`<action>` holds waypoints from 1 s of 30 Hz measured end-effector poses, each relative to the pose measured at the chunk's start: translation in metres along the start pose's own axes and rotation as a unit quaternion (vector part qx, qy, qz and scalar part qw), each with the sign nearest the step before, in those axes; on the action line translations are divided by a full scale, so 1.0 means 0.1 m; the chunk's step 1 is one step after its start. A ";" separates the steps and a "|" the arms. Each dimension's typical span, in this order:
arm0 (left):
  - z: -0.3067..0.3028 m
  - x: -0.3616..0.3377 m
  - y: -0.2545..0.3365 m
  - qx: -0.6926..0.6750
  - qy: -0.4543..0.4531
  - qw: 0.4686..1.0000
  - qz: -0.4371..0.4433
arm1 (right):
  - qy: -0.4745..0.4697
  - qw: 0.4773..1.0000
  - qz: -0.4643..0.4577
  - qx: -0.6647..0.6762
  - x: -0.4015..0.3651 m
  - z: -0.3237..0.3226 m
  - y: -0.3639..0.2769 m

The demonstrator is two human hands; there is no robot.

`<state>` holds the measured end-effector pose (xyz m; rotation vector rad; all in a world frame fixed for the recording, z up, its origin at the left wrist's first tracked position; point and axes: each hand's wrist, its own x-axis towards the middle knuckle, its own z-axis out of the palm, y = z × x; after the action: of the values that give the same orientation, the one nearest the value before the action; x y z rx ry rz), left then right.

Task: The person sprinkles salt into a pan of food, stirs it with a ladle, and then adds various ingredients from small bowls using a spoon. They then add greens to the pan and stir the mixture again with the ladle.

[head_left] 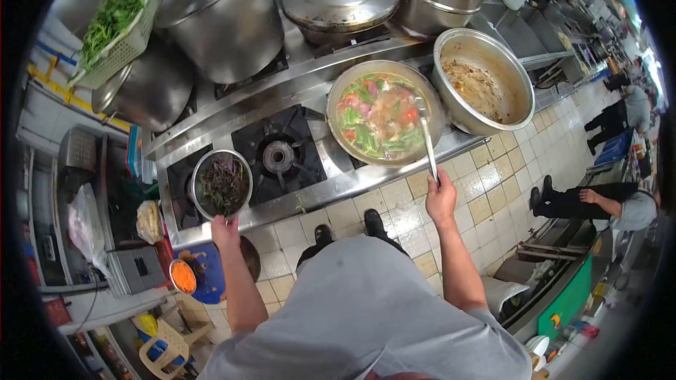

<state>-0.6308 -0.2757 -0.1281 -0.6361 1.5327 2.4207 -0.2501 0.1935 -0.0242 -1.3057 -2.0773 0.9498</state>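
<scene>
My left hand [224,229] grips the near rim of a small steel bowl [201,205] full of dark purple-green leaves, held over the stove's front edge. My right hand [441,198] is closed on the handle of a long metal ladle [427,141], whose head dips into a wide wok [338,139] of broth with green, red and pink vegetables. The wok sits on the right burner of a steel stove [331,190]. Between the two hands lies an unlit black burner [279,157].
A large steel basin [517,74] with brown residue stands right of the wok. Lidded stockpots [225,17] and a basket of greens [116,24] line the back. A bowl of orange shreds [184,276] sits low left. Other people [598,204] work on the tiled floor at right.
</scene>
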 end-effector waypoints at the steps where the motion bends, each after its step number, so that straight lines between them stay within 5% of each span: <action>1: 0.02 -0.06 0.06 -0.005 -0.033 0.999 -0.013 | 0.043 0.999 -0.016 0.021 -0.03 0.04 0.01; 5: 0.55 -0.72 0.40 0.030 -0.118 0.992 -0.042 | 0.079 0.990 -0.112 0.026 0.05 0.11 0.19; 8: 1.02 -0.98 0.33 0.094 -0.199 0.974 -0.055 | 0.000 1.000 -0.020 0.001 0.04 0.01 -0.04; 10: 1.41 -1.16 0.26 0.132 -0.248 0.957 -0.071 | -0.029 0.986 0.092 0.136 0.02 0.06 0.02; 13: 2.00 -1.44 0.00 0.180 -0.320 0.925 -0.099 | -0.082 0.920 0.137 0.359 -0.06 0.09 0.11; 16: 2.49 -1.70 -0.26 0.227 -0.396 0.875 -0.159 | -0.117 0.792 0.158 0.579 -0.14 -0.29 -0.45; 22: 3.17 -2.05 -0.66 0.340 -0.548 0.751 -0.140 | -0.031 0.866 0.171 0.469 -0.23 -0.60 -0.15; 24: 3.34 -2.34 -0.63 0.443 -0.538 0.716 0.044 | -0.021 0.865 0.182 0.467 -0.33 -0.70 -0.13; 25: 3.50 -2.57 -0.56 0.482 -0.524 0.688 0.142 | -0.004 0.868 0.193 0.457 -0.37 -0.74 -0.15; 27: 3.67 -2.98 -0.43 0.458 -0.543 0.527 0.467 | 0.031 0.873 0.216 0.437 -0.48 -0.78 -0.17; 28: 3.78 -3.18 -0.33 0.515 -0.636 0.426 0.386 | 0.047 0.868 0.210 0.448 -0.52 -0.77 -0.12; 30: 3.82 -3.47 -0.61 0.528 -0.691 0.303 0.389 | 0.075 0.849 0.211 0.480 -0.62 -0.79 -0.12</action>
<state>-0.3939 0.1124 0.1232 2.1366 1.7023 0.4609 -0.1748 0.1561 0.0316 -1.1818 -0.9005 1.6980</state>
